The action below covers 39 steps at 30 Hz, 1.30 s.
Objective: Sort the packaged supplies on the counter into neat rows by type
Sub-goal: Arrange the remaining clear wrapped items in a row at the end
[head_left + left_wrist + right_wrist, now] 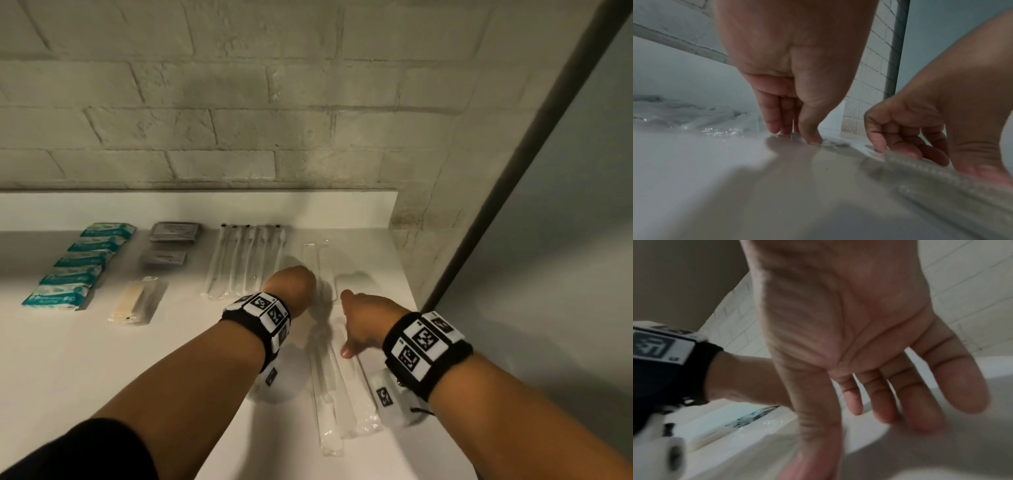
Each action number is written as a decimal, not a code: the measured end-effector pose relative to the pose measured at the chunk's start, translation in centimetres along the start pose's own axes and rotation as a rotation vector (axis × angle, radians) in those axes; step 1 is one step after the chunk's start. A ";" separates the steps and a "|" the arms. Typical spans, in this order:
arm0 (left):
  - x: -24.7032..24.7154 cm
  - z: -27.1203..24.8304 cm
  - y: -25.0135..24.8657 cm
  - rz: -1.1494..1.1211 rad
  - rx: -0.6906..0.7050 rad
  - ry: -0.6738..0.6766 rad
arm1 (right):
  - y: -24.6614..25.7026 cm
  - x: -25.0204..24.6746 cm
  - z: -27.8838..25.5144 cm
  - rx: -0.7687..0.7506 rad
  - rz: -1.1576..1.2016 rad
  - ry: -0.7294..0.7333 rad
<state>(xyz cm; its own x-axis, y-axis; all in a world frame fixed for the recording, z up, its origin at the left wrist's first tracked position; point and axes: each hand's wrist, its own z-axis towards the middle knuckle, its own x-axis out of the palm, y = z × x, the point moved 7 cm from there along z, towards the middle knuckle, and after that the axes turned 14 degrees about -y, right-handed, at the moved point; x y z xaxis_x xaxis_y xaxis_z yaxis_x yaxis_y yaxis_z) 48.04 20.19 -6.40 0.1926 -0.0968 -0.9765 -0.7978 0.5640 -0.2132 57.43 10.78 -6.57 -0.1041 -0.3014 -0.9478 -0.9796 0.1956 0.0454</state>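
Several long clear comb packets [356, 394] lie lengthwise on the right of the white counter [102, 377]. My left hand [294, 287] points its straight fingers down, with the fingertips [777, 129] touching the counter at the edge of a clear wrapper [832, 141]. My right hand [363, 322] is just to its right, its thumb pressing on a comb packet [920, 175]. In the right wrist view, blurred, the right hand [869, 402] shows loose, fairly straight fingers and nothing is gripped. I cannot see whether either hand pinches a wrapper.
Teal packets [78, 267] form a column at the left. Beside them are grey sachets [174, 233], a beige packet [137, 301] and a row of clear stick packets [246, 260]. A brick wall [239, 120] backs the counter; a grey panel [565, 240] bounds its right.
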 end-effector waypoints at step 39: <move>1.4 1.4 -2.5 -0.104 -0.015 -0.043 | -3.6 -3.5 9.1 0.010 0.232 -0.234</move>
<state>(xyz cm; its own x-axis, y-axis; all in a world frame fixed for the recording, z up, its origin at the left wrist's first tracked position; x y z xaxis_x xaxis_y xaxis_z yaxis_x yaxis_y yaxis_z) 51.11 19.83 -7.20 0.2984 -0.1189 -0.9470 -0.7806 0.5405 -0.3138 62.89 19.61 -6.32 -0.2812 -0.0253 -0.9593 -0.9324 0.2437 0.2669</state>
